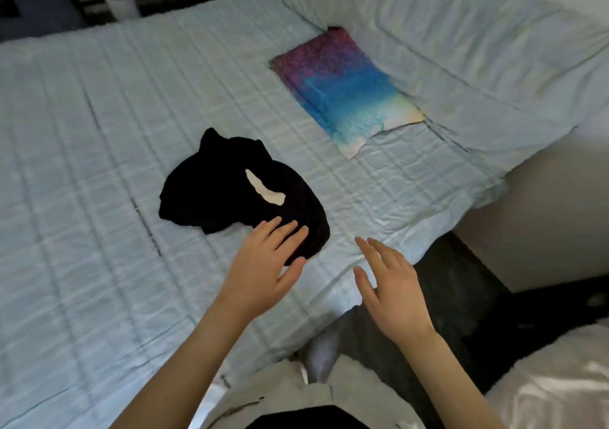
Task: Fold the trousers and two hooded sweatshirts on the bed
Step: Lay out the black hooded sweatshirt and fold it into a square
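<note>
The bed (82, 165) offers wide open cover across its left half and along the near edge. A crumpled black garment (214, 191) lumps up mid-bed, close to the near edge. A flat multicoloured pillow (346, 89) lies toward the far right corner, an open strip of cover between the two. Behind the pillow a bulky pale duvet (461, 33) banks along the far right end.

Two bare hands are counted: one left hand (263, 263) and one right hand (392, 293). One black garment bundle (224, 191) is seen at the left hand's fingertips, and one white mark (263, 188) is counted on it. How many garments are in the bundle cannot be told. One multicoloured pillow (342, 89) is seen beyond the right hand. One pale quilted bed cover (82, 132) is spread beneath both hands.
</note>
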A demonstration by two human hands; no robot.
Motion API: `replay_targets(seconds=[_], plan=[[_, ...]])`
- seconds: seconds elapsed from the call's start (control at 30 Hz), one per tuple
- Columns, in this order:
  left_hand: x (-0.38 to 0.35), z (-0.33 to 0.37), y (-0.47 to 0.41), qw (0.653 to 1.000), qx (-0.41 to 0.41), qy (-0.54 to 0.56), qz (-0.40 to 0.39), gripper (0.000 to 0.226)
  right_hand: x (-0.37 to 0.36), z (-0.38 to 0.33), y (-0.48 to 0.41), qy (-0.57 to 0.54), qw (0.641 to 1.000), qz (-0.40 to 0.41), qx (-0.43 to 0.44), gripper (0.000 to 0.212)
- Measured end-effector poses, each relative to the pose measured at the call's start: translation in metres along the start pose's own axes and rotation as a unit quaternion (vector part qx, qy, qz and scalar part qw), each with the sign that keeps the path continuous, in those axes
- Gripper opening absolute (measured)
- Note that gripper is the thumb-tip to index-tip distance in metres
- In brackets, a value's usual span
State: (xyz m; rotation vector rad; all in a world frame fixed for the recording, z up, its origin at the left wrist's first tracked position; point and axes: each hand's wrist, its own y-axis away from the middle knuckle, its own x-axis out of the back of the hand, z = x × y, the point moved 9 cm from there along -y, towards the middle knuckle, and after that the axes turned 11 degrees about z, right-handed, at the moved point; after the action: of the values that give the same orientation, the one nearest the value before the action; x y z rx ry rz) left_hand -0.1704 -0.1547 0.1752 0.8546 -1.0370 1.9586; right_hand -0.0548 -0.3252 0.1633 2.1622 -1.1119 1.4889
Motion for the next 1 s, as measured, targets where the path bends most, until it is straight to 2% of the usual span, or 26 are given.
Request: replay_targets(seconds=[0.17,0.37,0.57,0.7,0.8,0.9,0.97,1.0], plan=[[0.01,-0.04,-0.011,0.994,0.099,-0.039,0.039,0.05,-0.028,-0.013,-0.074,-0.052,0.994,-0.032,0.087,0.054],[-0.005,-0.068,-0.011,0.97,0.2,-0.059,0.126,0.047,-0.08,-0.019,-0.136,-0.075,0.974,-0.103,0.189,0.051],[-0.065,-0.131,-0.032,0.926,0.358,-0.043,0.114,0.054,-0.14,-0.015,-0.211,-0.086,0.957,-0.143,0.238,0.052],[-0.107,-0.187,-0.055,0.885,0.444,-0.001,0.141,0.059,-0.202,-0.007,-0.263,-0.072,0.954,-0.146,0.253,0.051],[-0.157,-0.24,-0.061,0.836,0.525,0.041,0.153,0.069,-0.27,0.01,-0.298,-0.064,0.957,-0.173,0.225,0.051],[-0.21,-0.28,-0.055,0.758,0.618,0.13,0.164,0.082,-0.336,0.032,-0.321,-0.018,0.958,-0.219,0.184,0.062],[-0.241,-0.295,-0.05,0.695,0.669,0.198,0.174,0.086,-0.375,0.054,-0.325,-0.014,0.952,-0.284,0.111,0.07],[-0.252,-0.299,-0.05,0.678,0.682,0.213,0.173,0.085,-0.39,0.062,-0.324,-0.04,0.945,-0.317,0.068,0.073]])
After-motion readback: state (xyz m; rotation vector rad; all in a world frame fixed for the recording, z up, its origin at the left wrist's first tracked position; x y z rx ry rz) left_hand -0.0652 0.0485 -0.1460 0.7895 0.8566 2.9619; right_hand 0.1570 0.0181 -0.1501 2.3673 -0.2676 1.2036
